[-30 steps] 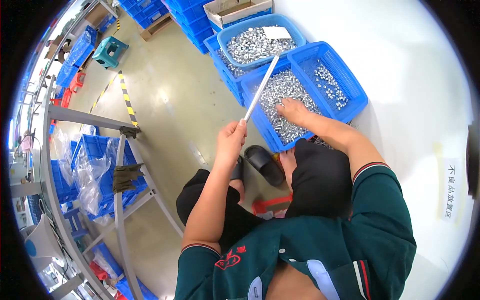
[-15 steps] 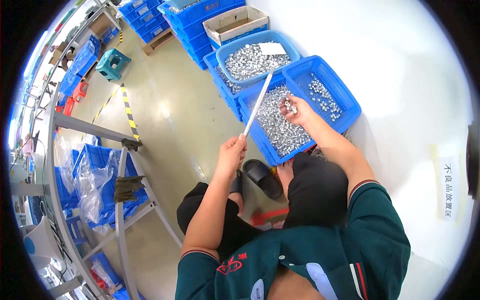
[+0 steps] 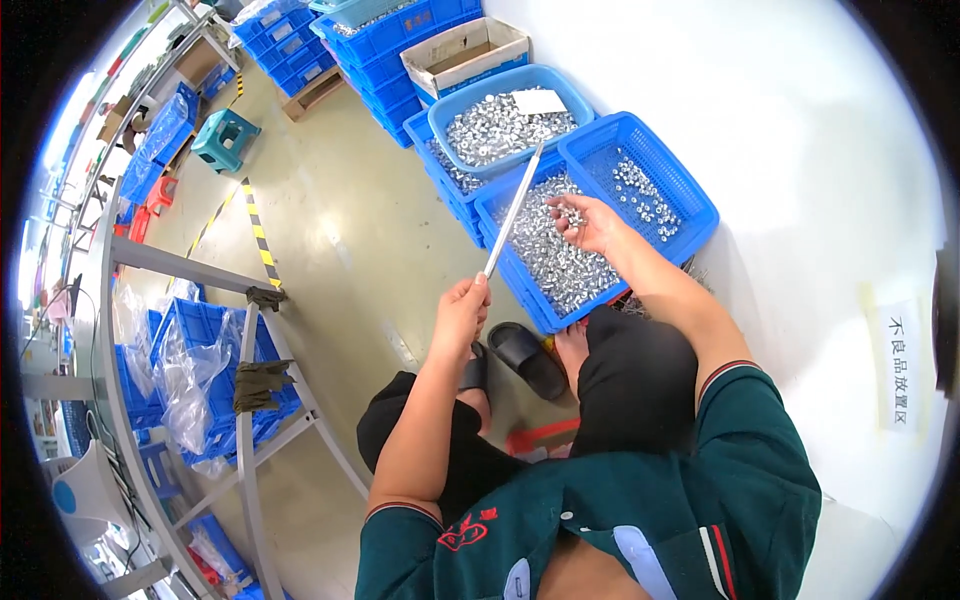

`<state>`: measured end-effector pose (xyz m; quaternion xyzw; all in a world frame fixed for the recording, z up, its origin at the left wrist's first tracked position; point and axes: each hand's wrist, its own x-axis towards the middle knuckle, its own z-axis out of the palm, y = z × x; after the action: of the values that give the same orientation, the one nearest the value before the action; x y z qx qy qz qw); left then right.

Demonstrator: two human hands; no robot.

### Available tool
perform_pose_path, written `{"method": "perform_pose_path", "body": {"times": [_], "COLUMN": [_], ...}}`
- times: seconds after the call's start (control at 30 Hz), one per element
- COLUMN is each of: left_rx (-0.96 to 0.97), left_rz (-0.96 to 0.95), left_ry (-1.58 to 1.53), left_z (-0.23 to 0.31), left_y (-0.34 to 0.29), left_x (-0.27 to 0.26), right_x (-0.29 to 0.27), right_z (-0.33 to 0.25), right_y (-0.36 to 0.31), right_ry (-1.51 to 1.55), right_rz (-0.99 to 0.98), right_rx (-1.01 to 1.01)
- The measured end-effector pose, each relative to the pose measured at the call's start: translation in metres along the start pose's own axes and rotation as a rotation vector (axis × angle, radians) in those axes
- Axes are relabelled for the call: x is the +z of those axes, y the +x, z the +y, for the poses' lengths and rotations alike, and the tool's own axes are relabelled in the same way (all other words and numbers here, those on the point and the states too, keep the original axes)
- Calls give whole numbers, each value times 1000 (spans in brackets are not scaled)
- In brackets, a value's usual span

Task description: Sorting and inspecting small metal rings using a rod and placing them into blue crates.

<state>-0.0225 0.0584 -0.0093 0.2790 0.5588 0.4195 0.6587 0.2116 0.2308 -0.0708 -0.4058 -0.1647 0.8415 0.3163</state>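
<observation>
My left hand is closed around the lower end of a long thin metal rod. The rod slants up and away, its far tip by the near rim of a light-blue tub full of small silvery metal parts. Several of these small metal parts lie in the curled fingers of my right hand, palm partly up. That hand hovers above a blue basket, whose left section holds a thick layer of the same kind of parts. In its right section are fewer loose pieces.
A worn carton and stacked blue crates stand beyond the tub. On the left are a grey metal frame, blue crates with clear plastic and a green stool. A white surface lies right of the basket.
My right hand has shifted slightly left over the basket, its fingers curling more around the small parts. The left hand holds the rod much as before. The whole view has moved a little.
</observation>
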Motion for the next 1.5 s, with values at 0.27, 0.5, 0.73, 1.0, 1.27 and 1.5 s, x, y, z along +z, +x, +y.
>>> {"method": "perform_pose_path", "body": {"times": [0.27,0.5,0.73,1.0,1.27,1.5], "left_rx": [28,5,71,129,239,346], "left_rz": [47,53,16,0,-11,55], "left_ry": [76,105,123,112,213,340], "left_z": [9,-27,-12,13,1,-11], "left_y": [-4,-5,-27,-46,-38,-30], "left_x": [-1,-8,-17,-17,-15,-27], "right_x": [27,14,75,116,100,107], "right_z": [-18,-14,-32,-49,-52,-60], "right_y": [-10,-18,-55,-88,-95,-108], "right_ry": [19,100,-70,-157,-109,-595], "right_rz": [-23,-174,-195,-100,-78,-64], "right_rx": [-33,8,-48,-163,-213,-346]}}
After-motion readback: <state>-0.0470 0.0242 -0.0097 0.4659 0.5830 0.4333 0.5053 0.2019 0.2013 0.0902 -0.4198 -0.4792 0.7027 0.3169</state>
